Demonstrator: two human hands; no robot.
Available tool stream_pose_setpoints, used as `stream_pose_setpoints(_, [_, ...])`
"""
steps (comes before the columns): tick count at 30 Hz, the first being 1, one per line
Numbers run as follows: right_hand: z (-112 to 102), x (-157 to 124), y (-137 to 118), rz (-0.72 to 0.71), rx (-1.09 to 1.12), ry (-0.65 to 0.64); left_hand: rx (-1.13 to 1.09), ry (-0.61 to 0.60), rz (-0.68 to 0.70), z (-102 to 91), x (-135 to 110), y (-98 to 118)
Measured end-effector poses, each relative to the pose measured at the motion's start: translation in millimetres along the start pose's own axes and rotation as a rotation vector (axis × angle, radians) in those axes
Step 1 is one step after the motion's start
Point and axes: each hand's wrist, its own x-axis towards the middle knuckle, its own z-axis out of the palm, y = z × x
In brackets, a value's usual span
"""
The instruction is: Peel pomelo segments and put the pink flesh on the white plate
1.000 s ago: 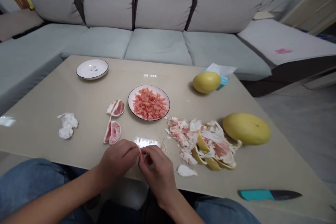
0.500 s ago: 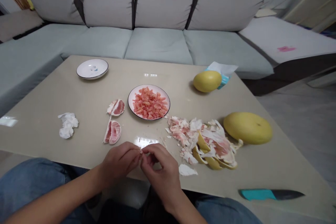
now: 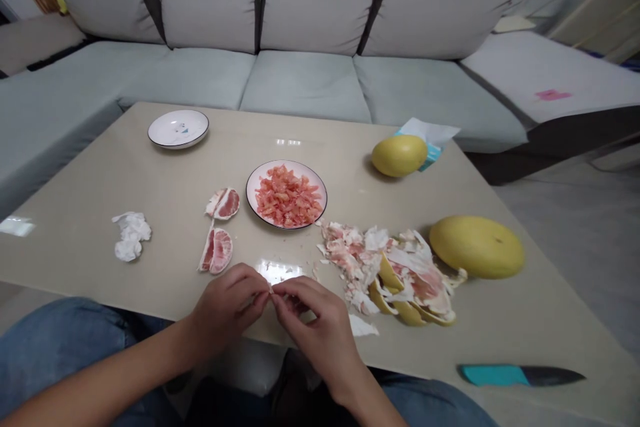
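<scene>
My left hand [image 3: 233,300] and my right hand [image 3: 315,320] meet fingertip to fingertip above the table's near edge. Both are closed in a pinch on a small pale bit, seemingly a piece of pomelo, mostly hidden by the fingers. Left of centre lie pomelo segments [image 3: 220,250] with pink flesh and white skin, with another pair [image 3: 227,205] just behind. A dark-rimmed plate [image 3: 251,199] holds a heap of pink pomelo pulp [image 3: 287,197]. To the right of my right hand spreads a pile of peel and membrane [image 3: 395,273].
Two whole yellow pomelos [image 3: 475,247] sit at the right, the farther one against a tissue pack [image 3: 434,147]. A knife [image 3: 520,375] with a teal handle lies near the front right edge. Crumpled tissue [image 3: 131,235] and a second plate [image 3: 179,140] are at left; a sofa [image 3: 300,87] stands behind.
My right hand has shifted slightly to the right, its fingers still pinched against the left hand's. The whole view has moved a little; the things on the table stay in place.
</scene>
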Motion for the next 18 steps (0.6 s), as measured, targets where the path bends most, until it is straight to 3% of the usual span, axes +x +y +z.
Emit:
stream_pose_setpoints(5, [3.3, -4.4, 1.4, -0.032, -0.094, -0.017, 0.157, -0.099, 0.065, 4.8, -7.1, -4.3])
stream_pose_setpoints(9, [7.9, -5.2, 2.7, 0.001, -0.132, -0.017, 0.287, -0.083, 0.141, 9.7, -10.0, -10.9])
stream_pose_setpoints(18, [-2.0, 2.5, -1.2, 0.100, -0.054, -0.067, 0.293, -0.109, 0.137, 4.3, -5.6, -6.6])
